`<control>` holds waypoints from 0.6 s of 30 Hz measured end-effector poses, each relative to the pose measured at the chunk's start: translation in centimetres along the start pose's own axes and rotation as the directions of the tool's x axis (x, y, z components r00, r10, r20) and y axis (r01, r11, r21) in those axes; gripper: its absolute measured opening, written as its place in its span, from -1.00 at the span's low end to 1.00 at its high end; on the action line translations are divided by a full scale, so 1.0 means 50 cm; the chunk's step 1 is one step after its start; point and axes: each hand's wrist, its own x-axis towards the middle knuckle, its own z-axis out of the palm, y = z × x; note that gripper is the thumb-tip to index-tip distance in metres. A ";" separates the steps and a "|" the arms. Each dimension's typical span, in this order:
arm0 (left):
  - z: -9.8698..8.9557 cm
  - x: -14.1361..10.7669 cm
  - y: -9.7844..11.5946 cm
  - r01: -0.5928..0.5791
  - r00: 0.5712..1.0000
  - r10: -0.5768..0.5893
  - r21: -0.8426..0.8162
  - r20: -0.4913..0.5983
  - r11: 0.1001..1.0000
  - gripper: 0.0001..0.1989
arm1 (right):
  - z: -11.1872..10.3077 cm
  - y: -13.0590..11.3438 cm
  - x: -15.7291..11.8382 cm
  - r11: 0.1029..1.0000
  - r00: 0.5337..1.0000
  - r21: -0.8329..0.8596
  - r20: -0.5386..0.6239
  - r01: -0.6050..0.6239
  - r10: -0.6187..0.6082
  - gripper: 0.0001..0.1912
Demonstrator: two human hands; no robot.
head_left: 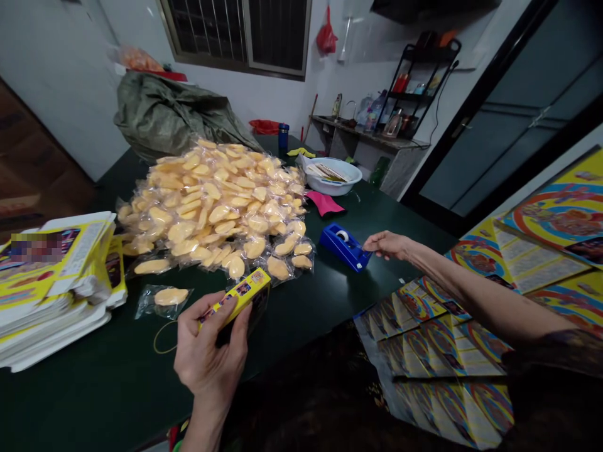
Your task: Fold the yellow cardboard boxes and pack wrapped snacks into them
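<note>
A small yellow printed box (252, 289) is gripped in my left hand (211, 345), fingers on one side and thumb on the other. Its long narrow side faces up. My right hand (389, 245) reaches out to the blue tape dispenser (346, 247), fingertips pinched at its cutting end on the tape; the clear strip itself hardly shows. Just beyond the box, a big heap of pale yellow, oval pieces in clear wrappers (221, 201) covers the table. One wrapped piece (170, 296) lies apart, close to my left hand.
Flat printed cartons (61, 301) are stacked at the left. Rows of yellow printed boxes (438, 339) stand at my right. Behind the dispenser are a pink cloth (325, 204) and a white basin (334, 182). A rubber band (160, 342) lies on the dark green table (117, 395).
</note>
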 end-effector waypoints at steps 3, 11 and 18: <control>-0.002 -0.002 0.001 -0.010 1.000 0.011 -0.004 0.021 1.000 -0.81 | 0.018 -0.004 -0.010 0.993 0.998 0.103 -0.029 -0.052 0.056 -0.86; -0.001 -0.002 -0.004 -0.017 1.000 0.017 -0.008 0.015 1.000 -0.78 | 0.047 0.010 -0.035 0.920 0.984 0.391 -0.169 0.014 0.057 -0.85; -0.002 -0.005 -0.003 -0.008 1.000 0.008 0.014 0.020 1.000 -0.80 | 0.076 0.074 -0.069 0.819 0.949 0.521 -0.303 0.242 -0.087 -0.80</control>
